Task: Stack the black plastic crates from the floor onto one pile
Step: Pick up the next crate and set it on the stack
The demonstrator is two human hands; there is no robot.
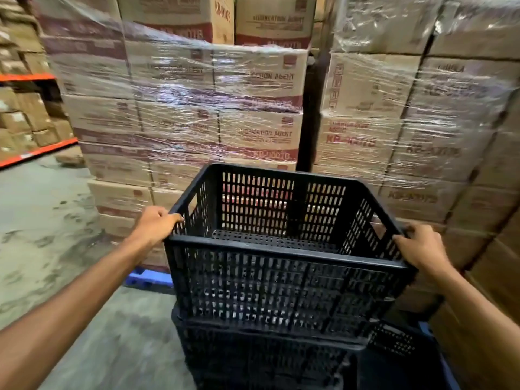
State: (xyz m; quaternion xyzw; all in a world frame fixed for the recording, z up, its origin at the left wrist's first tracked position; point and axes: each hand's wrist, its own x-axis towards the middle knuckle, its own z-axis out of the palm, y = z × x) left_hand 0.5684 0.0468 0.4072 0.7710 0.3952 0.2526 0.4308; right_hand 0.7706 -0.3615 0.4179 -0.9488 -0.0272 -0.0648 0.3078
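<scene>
An empty black slotted plastic crate [281, 282] is in front of me, held by both side rims. My left hand [156, 223] grips its left rim and my right hand [420, 246] grips its right rim. The crate sits slightly tilted on top of a pile of black crates [253, 358] below it; I cannot tell whether it rests fully on the pile. Another black crate's corner [394, 339] shows low on the right.
Shrink-wrapped cardboard box pallets [197, 108] rise straight ahead, with more [422, 122] on the right. A blue pallet [146, 278] lies under the left one. Orange racking [36, 149] with boxes stands at the far left. Concrete floor [56, 235] spreads left.
</scene>
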